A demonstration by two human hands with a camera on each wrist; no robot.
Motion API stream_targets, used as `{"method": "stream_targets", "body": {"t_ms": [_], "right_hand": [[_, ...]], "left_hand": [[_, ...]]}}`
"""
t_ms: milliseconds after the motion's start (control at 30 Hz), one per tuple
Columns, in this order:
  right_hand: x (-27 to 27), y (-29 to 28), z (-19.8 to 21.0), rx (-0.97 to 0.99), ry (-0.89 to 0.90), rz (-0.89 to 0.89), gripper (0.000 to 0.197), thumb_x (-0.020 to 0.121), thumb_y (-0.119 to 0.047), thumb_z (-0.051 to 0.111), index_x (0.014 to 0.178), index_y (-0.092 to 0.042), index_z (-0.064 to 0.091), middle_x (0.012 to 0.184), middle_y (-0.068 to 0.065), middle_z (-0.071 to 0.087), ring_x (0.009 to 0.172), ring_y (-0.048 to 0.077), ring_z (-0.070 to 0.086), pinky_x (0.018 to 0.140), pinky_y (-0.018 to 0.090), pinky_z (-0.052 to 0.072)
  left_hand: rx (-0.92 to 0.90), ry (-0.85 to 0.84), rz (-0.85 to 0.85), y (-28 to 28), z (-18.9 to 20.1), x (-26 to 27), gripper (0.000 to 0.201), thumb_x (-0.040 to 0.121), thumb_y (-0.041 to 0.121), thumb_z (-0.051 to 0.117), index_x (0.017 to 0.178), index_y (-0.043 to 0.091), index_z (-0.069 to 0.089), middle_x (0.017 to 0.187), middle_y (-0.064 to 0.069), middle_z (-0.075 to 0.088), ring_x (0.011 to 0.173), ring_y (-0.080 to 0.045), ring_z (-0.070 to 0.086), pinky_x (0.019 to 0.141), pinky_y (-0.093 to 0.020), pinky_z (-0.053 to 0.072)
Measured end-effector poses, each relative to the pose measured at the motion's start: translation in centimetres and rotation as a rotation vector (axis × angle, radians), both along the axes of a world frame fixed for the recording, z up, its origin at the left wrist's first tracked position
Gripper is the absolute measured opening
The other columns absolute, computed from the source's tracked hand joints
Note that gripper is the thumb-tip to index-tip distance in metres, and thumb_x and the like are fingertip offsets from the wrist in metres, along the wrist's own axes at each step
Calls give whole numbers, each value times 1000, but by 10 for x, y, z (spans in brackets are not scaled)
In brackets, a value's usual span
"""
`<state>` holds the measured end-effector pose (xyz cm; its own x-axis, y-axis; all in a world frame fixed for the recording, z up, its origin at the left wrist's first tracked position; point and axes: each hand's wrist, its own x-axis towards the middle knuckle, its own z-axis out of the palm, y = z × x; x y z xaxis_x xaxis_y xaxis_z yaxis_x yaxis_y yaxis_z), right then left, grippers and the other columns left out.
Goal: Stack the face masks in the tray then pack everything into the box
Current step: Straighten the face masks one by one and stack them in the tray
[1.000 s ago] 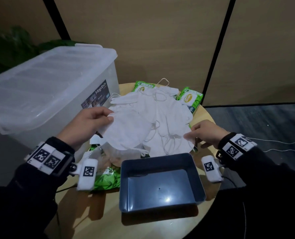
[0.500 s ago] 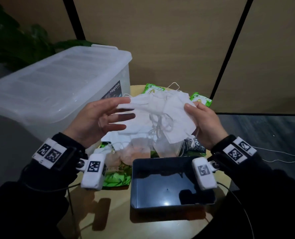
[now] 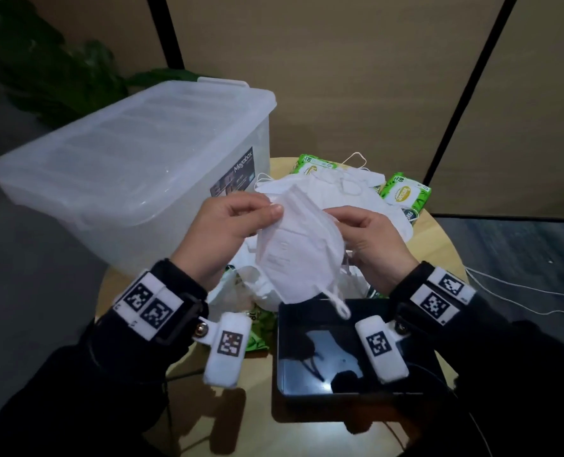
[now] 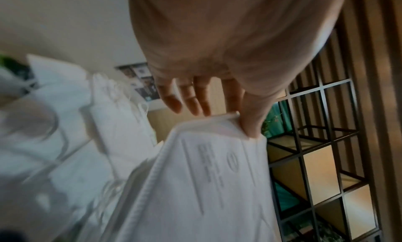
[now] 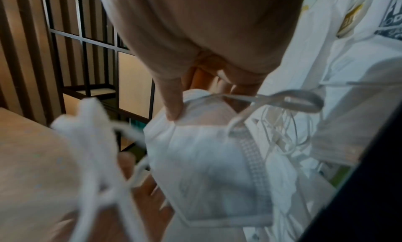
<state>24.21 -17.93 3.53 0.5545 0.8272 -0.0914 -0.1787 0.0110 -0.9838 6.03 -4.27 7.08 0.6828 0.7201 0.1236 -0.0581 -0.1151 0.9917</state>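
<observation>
I hold one folded white face mask (image 3: 298,252) upright in the air, above the far edge of the dark blue tray (image 3: 415,389). My left hand (image 3: 241,219) pinches its upper left corner between thumb and forefinger; the left wrist view shows the mask (image 4: 217,185) with my other fingers straight. My right hand (image 3: 356,225) grips its upper right edge, thumb on the mask (image 5: 206,168) in the right wrist view. An ear loop (image 3: 338,305) dangles over the tray. More white masks (image 3: 336,189) lie piled on the table behind. The clear lidded box (image 3: 125,166) stands at the left.
Green wipe packs (image 3: 406,194) lie at the back of the round wooden table (image 3: 439,245), and another green pack (image 3: 256,338) lies left of the tray. A white cable (image 3: 521,291) runs over the floor at the right. Dark-framed wall panels stand behind.
Both hands lifted a mask out of the pile and drew it toward me over the tray's far edge. The left hand went from spread fingers to a pinch on its corner.
</observation>
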Motion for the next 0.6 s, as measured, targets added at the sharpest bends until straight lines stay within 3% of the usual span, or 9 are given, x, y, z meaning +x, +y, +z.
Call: {"method": "stream_targets", "body": {"t_ms": [67,133,200,267,333,400,467,533,600], "right_hand": [[-6,-1,1,55,36,2,14,92,-8,71,100,-14,81,100,16,77,85,24,66,78,39,51],[-10,-1,1,78,77,-1,13,92,-6,70,99,-11,80,101,17,76,92,29,65,87,47,49],[-12,1,0,30,117,10,13,95,-15,70,102,-10,79,103,18,70,95,33,58,86,49,43],[-11,1,2,-33,233,72,40,93,-46,67,107,-10,77,106,18,63,97,35,52,81,47,40],[-9,-2,6,-56,271,196,62,90,-62,62,112,-5,74,100,18,67,84,34,60,67,38,47],[-13,-10,7,-48,125,297,41,86,-40,70,100,-1,72,80,13,72,61,26,65,54,31,51],[-16,-13,6,-119,-59,315,17,82,-12,80,90,0,72,75,15,71,61,26,64,54,29,53],[-13,-13,0,-200,-80,263,10,84,-6,80,87,2,74,76,16,68,63,24,62,60,33,58],[-8,-11,0,-187,13,202,16,89,-8,76,73,-3,74,66,8,62,59,19,57,71,39,60]], "left_hand": [[-14,30,45,-7,-10,9,3,81,19,82,79,18,83,107,7,74,102,-10,70,94,-34,53],[-20,59,65,-13,-19,14,11,87,14,79,76,14,81,96,2,76,90,-13,70,87,-39,54],[-30,44,130,-12,-22,15,18,89,16,78,72,11,76,82,-6,72,78,-19,65,79,-41,53],[-20,-3,187,-5,-22,16,21,87,20,80,70,10,73,78,-9,68,75,-21,61,77,-41,51],[-6,-22,219,-2,-20,15,22,87,19,80,69,10,73,77,-10,67,74,-21,59,76,-40,51],[17,-19,236,-2,-19,15,23,88,17,79,68,9,72,75,-10,65,72,-20,58,73,-39,49],[48,-9,231,-1,-17,13,23,88,16,79,69,7,71,72,-8,65,70,-19,58,71,-37,49],[120,21,220,5,-15,8,21,88,18,80,69,10,72,70,-2,68,67,-16,59,69,-33,50],[238,83,207,15,-11,2,20,86,21,81,70,16,73,69,4,68,66,-12,59,69,-30,50]]}}
